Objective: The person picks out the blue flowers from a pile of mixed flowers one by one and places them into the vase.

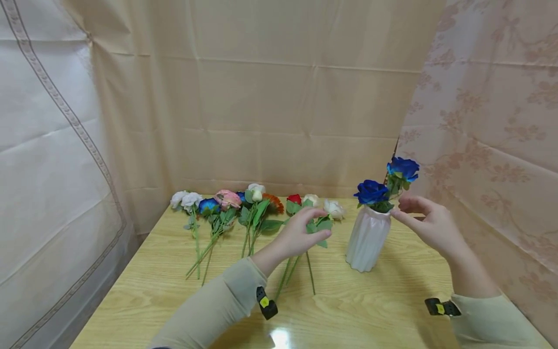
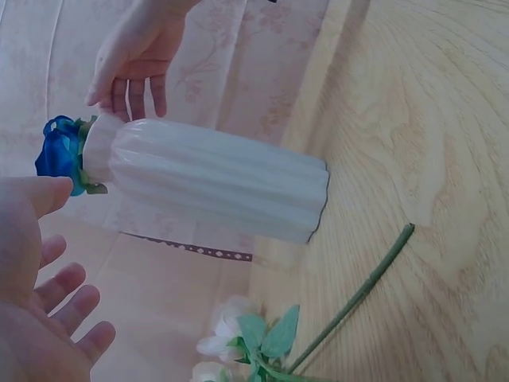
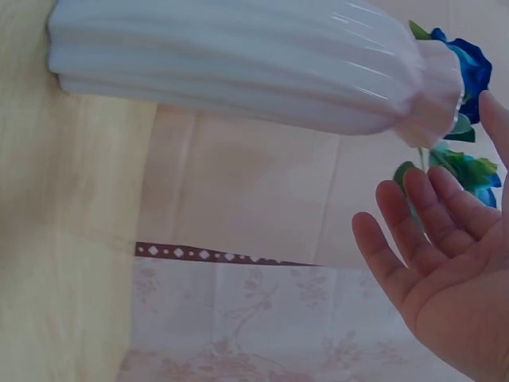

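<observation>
A white ribbed vase (image 1: 368, 240) stands upright on the table, with two blue roses at its mouth. One blue rose (image 1: 372, 192) sits low over the rim; the other blue rose (image 1: 403, 169) leans out to the right. My right hand (image 1: 429, 225) is beside the vase's rim, thumb close to it. Its fingers are relaxed and spread in the right wrist view, and the palm (image 3: 461, 298) is bare. To the left of the vase, my left hand (image 1: 301, 232) hovers over green leaves, fingers loosely extended and holding nothing.
Artificial flowers lie in a row along the table's back: white roses (image 1: 185, 199), a pink bloom (image 1: 228, 199), an orange flower (image 1: 273, 203), a red rose (image 1: 294, 199) and a white rose (image 1: 333, 209). Their stems point toward the front. Curtains (image 1: 270, 97) hang behind and at both sides.
</observation>
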